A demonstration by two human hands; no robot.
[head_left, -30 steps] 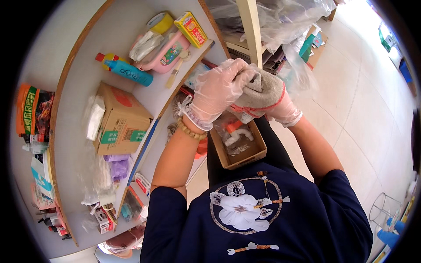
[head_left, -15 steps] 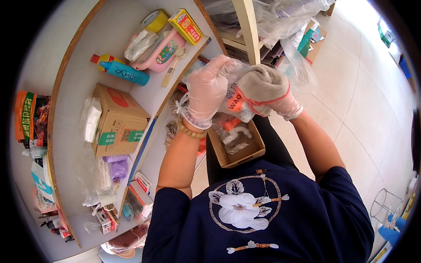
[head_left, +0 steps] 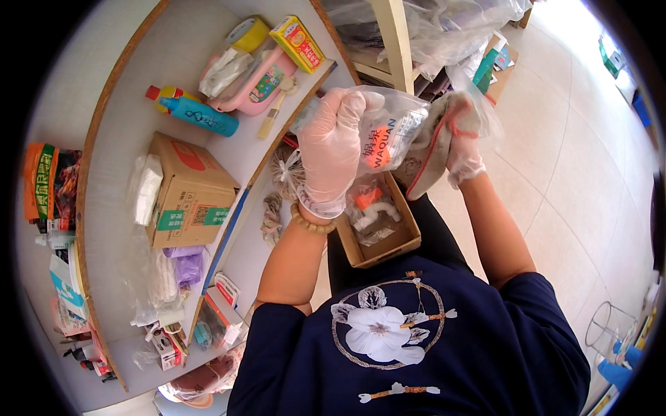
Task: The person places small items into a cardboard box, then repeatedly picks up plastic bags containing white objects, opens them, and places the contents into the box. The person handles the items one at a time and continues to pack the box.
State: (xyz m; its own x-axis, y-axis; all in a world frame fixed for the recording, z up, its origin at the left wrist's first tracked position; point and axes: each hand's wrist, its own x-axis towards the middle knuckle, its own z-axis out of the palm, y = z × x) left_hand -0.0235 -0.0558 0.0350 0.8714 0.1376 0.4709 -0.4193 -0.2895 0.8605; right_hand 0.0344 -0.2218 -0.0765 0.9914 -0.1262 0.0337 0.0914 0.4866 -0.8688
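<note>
My left hand, in a clear glove, is closed on the top of a clear plastic bag with orange and dark print and something whitish inside. To its right, my gloved right hand grips a grey cleaning cloth with a red-orange edge, hanging down in folds. Below both hands, an open cardboard box rests at my lap. Inside it lie a white curved plastic pipe piece, an orange piece and clear plastic wrapping.
A shelf unit on the left holds a closed carton, a blue bottle, a pink plastic basket, a yellow box, a brush and tape. A pale post stands ahead. Tiled floor lies right.
The cloth has moved off the bag to the right and now hangs unfolded from my right hand. More of the bag's printed front shows, held up by my left hand.
</note>
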